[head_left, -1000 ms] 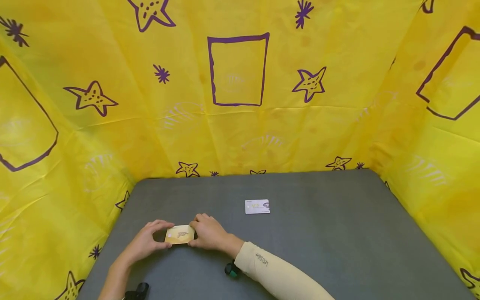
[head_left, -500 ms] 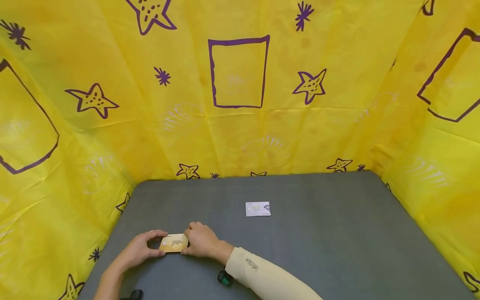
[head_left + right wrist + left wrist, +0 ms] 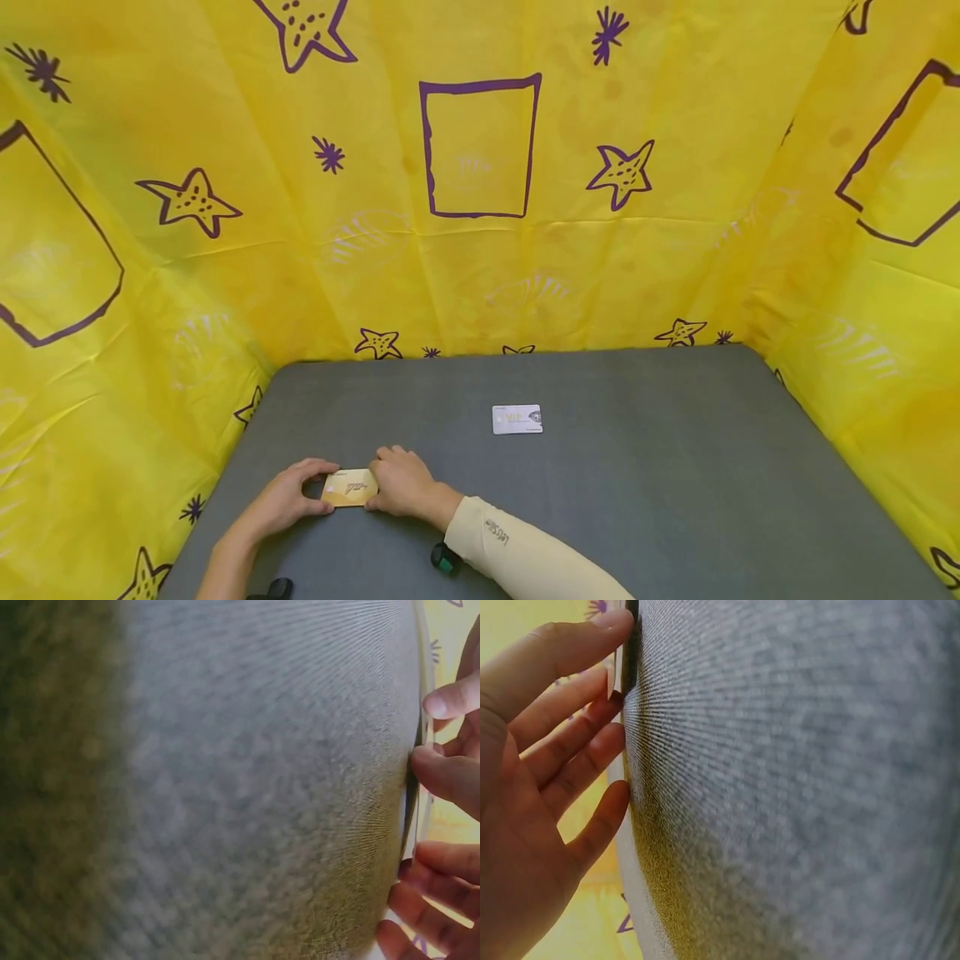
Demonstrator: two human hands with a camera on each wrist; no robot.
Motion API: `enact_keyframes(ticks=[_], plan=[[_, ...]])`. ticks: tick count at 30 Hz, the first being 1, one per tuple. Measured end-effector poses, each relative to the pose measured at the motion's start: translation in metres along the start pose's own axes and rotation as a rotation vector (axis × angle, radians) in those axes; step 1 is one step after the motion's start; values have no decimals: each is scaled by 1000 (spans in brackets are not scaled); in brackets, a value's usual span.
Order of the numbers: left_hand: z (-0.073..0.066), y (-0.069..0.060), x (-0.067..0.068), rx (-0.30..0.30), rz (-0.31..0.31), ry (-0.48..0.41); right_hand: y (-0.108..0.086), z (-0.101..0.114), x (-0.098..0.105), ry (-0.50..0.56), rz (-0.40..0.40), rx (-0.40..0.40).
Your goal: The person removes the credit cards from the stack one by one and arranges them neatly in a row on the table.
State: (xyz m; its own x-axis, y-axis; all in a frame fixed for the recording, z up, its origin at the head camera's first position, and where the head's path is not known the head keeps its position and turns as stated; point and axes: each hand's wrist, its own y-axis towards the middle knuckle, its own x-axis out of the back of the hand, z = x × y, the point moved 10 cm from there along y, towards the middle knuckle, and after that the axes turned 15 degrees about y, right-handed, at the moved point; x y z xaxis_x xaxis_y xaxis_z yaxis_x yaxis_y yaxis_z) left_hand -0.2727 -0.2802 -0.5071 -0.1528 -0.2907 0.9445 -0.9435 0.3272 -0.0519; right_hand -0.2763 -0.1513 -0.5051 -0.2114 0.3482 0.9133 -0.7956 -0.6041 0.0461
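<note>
A gold card (image 3: 348, 489) with dark lettering lies flat at or just over the grey tabletop, left of centre. My left hand (image 3: 288, 496) holds its left edge, thumb at the near corner and a finger at the far one. On the opposite edge, my right hand (image 3: 407, 483) grips it with thumb and fingers, covering that end. In the left wrist view the left hand's fingers (image 3: 604, 746) are seen close to the mat, and the card is seen only edge-on. Farther back and to the right lies a white card (image 3: 517, 419) marked VIP, untouched.
The grey tabletop (image 3: 637, 467) has yellow cloth walls (image 3: 480, 283) with purple stars at its back and sides. A dark wrist strap (image 3: 446, 558) sits by the right sleeve (image 3: 525, 550), another dark strap (image 3: 279, 588) at the left wrist.
Both hands have moved the gold card a little left and nearer to me, mostly in the first half second. Since then they have stayed almost still. The white card has not been moved.
</note>
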Motion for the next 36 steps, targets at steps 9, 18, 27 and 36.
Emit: enact_keyframes(ticks=[9,18,27,36], plan=[[-5,2,0,-12,-13,39,2,0,-2,-13,-7,15],[-4,2,0,36,7,52,2,-5,4,113,-41,-67],[-3,2,-3,75,46,19,2,-5,2,123,-42,-52],[-3,3,-4,86,77,15,4,-6,1,110,10,-73]])
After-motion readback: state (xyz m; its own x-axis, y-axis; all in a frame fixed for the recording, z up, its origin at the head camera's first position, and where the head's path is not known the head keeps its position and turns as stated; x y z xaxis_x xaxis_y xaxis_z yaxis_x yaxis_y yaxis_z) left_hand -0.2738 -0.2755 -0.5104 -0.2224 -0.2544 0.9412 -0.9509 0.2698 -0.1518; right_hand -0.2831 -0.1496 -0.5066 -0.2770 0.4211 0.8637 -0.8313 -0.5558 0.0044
